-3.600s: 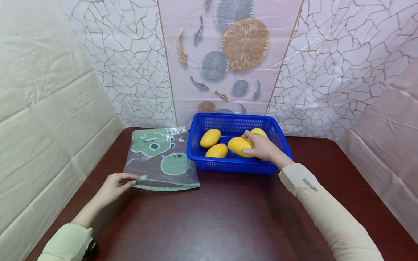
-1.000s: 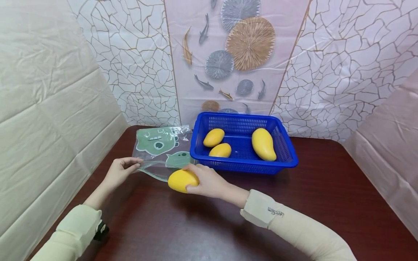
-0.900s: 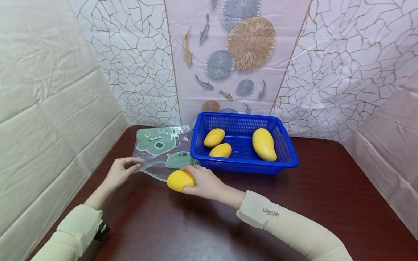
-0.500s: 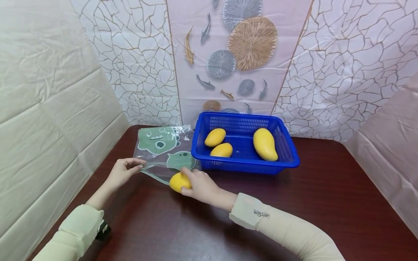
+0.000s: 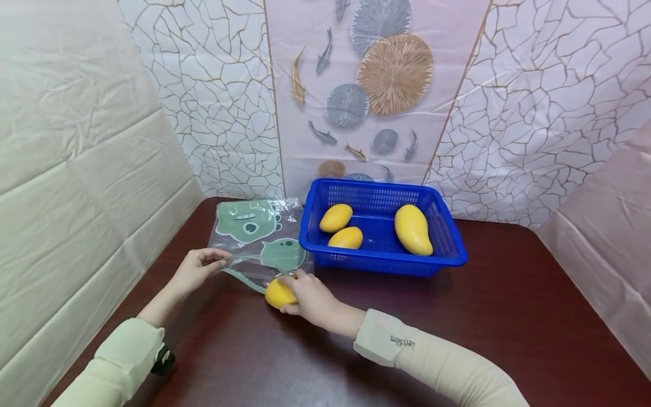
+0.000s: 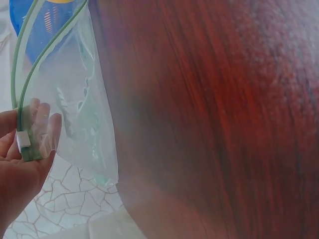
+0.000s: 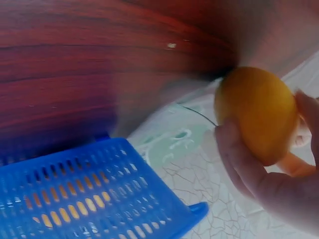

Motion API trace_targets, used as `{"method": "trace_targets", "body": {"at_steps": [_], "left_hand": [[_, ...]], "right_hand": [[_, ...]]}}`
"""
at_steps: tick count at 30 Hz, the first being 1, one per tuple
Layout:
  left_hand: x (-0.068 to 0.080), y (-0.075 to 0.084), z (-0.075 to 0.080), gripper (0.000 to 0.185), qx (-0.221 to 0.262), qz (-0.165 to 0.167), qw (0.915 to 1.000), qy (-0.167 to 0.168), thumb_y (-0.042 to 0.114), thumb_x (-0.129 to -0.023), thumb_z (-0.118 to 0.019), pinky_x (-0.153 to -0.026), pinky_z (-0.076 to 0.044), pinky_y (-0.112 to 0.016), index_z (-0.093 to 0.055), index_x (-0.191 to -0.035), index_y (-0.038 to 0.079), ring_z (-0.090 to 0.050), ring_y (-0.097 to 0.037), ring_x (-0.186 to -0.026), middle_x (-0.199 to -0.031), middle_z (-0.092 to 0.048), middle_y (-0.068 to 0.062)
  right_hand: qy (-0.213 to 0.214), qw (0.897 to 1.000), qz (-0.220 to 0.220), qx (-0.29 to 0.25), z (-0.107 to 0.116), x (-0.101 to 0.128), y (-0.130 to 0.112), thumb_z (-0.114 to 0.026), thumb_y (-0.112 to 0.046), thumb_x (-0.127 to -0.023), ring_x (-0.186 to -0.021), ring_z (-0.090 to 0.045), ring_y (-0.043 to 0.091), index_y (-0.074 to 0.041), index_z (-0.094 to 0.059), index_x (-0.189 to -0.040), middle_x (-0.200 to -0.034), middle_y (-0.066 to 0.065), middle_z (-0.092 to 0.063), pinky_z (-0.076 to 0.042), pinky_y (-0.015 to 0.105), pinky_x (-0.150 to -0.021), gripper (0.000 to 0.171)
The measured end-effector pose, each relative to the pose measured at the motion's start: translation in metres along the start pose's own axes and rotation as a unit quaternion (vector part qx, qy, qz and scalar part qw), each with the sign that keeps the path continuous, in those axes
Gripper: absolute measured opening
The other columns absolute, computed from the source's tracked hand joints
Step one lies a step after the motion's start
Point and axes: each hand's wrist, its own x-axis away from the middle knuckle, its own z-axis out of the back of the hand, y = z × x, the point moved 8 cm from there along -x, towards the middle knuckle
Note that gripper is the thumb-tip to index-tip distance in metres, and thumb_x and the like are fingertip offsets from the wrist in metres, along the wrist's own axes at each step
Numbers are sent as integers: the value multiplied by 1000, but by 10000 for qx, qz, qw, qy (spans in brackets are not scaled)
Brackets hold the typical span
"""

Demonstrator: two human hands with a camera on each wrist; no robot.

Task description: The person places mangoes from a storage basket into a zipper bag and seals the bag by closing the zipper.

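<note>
My left hand (image 5: 195,271) pinches the left corner of a clear zip bag (image 5: 244,249) printed with green cartoon shapes. In the left wrist view a white slider shows on the green zip edge beside the fingers, and the two edges of the bag's mouth stand apart. My right hand (image 5: 315,299) grips a yellow mango (image 5: 278,293) at the right part of the bag's mouth. The right wrist view has the mango (image 7: 256,114) between thumb and fingers, close to the bag. Whether the mango is inside the mouth I cannot tell.
Behind the right hand stands a blue plastic basket (image 5: 378,257). Inside it lie two mangoes at the left, one of them a front mango (image 5: 347,238), and a larger mango (image 5: 413,230) at the right. The dark wooden table (image 5: 244,362) meets patterned cloth walls behind.
The right hand has taken a mango out of the basket and carried it left to the bag's mouth. The left hand has lifted its corner, and the mouth has parted.
</note>
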Motion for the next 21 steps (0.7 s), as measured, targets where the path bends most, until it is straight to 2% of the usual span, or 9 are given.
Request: {"method": "trace_targets", "body": {"at_steps": [5, 11, 16, 21], "left_hand": [[0, 1, -2, 25, 89, -102, 9999, -73, -4, -89, -57, -74, -53, -17, -57, -109, -20, -62, 4, -84, -95, -71, -12], [2, 0, -2, 23, -148, -104, 9998, 2, -4, -89, -57, -73, -52, -14, -60, -107, -17, -63, 4, -84, -96, -69, -20], [2, -1, -2, 22, -328, -94, 9994, 23, -4, -89, -58, -72, -52, -15, -61, -106, -16, -63, 4, -83, -97, -68, -26], [1, -2, -3, 23, -425, 8, 9991, 7, -1, -89, -59, -72, -51, -15, -62, -107, -14, -62, 5, -81, -101, -65, -31]], "right_hand": [[-441, 9990, -58, 24, -2, -1, -4, -77, -22, -78, -92, -58, 23, -9, -57, -127, -110, 12, -61, -49, 31, -83, 55], [-775, 9968, -164, -83, -8, 0, -3, -77, -10, -76, -98, -55, 26, -6, -49, -133, -118, 16, -56, -49, 34, -89, 64], [-604, 9980, -177, 22, -13, 1, -1, -77, -10, -75, -92, -56, 28, 0, -44, -134, -118, 17, -51, -51, 34, -83, 68], [-96, 9987, 2, 499, -16, 1, -4, -79, -19, -74, -86, -56, 24, 2, -47, -129, -109, 13, -52, -53, 29, -73, 66]]}}
